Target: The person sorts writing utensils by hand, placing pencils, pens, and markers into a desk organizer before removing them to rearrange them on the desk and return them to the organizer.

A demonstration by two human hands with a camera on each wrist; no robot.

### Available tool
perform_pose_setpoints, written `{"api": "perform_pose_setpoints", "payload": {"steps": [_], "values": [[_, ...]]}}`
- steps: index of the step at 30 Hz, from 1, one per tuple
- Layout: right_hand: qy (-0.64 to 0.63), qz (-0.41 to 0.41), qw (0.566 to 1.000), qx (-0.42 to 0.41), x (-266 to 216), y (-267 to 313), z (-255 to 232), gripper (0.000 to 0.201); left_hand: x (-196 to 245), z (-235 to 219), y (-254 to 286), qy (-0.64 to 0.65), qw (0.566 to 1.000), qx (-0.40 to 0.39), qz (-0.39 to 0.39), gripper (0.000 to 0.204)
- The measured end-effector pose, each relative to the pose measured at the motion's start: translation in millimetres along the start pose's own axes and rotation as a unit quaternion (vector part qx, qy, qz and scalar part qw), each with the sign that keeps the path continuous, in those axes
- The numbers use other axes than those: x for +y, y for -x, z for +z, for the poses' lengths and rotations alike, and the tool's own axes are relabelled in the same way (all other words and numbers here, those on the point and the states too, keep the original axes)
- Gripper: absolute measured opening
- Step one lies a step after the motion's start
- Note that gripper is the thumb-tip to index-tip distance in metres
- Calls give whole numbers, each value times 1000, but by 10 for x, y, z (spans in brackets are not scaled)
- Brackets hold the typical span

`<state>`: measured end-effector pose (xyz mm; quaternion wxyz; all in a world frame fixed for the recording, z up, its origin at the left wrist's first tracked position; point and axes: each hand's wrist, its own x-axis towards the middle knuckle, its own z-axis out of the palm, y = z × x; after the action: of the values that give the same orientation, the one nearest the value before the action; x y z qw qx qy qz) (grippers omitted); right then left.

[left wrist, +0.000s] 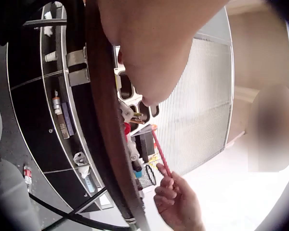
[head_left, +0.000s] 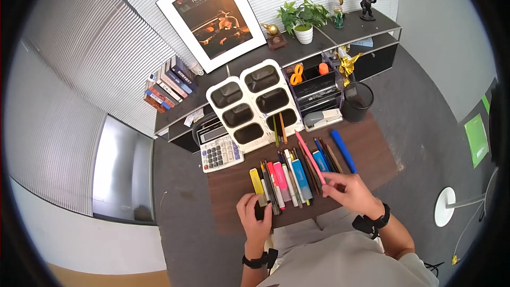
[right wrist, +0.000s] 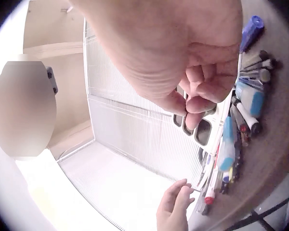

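Observation:
Between the thumb and fingers of my right hand (head_left: 353, 194) is the lower end of a long pink pencil (head_left: 311, 154), tilted over the pens; the left wrist view shows the same pencil (left wrist: 161, 151) raised in that hand (left wrist: 180, 204). A row of pens and markers lies side by side, with a pink highlighter (head_left: 282, 182) and a blue one (head_left: 301, 179). At the row's left end my left hand (head_left: 255, 220), fingers bent but not gripping anything visible, rests by the lower end of a yellow highlighter (head_left: 256, 180). My right hand (right wrist: 183, 53) hides its pencil in the right wrist view.
Behind the row stands a white six-compartment holder (head_left: 245, 107) with two pencils in its lower right compartment. A calculator (head_left: 221, 154) is left of it; a stapler (head_left: 323, 119), black mesh cup (head_left: 357, 102) and desk organizer stand right. A thick blue marker (head_left: 343, 151) lies at the row's right.

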<state>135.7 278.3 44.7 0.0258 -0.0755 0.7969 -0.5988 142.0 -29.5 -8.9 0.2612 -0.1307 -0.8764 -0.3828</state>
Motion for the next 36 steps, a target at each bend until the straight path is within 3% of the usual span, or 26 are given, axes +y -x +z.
{"api": "perform_pose_setpoints", "payload": {"steps": [4,9,17,27,32,36], "values": [[16,0,1000,-16,-150,-232,-69,46,45,19,-58,2,999,-12,-45,46],[23,-15,1000,-14,-253,-584,-55,52,-2,36,-46,-6,999,-8,-33,46],[66,6,998,14,-162,-1111,109,44,-43,47,-45,-1,1000,-4,-15,45],[94,-66,993,23,-103,-1337,208,50,-20,29,-29,-2,1000,-7,-7,46],[221,-140,965,23,-46,-1417,246,66,-64,46,-3,3,1000,6,-5,47],[371,-231,897,75,-166,-1464,340,71,-17,16,-21,-3,1000,6,-10,46]]}}
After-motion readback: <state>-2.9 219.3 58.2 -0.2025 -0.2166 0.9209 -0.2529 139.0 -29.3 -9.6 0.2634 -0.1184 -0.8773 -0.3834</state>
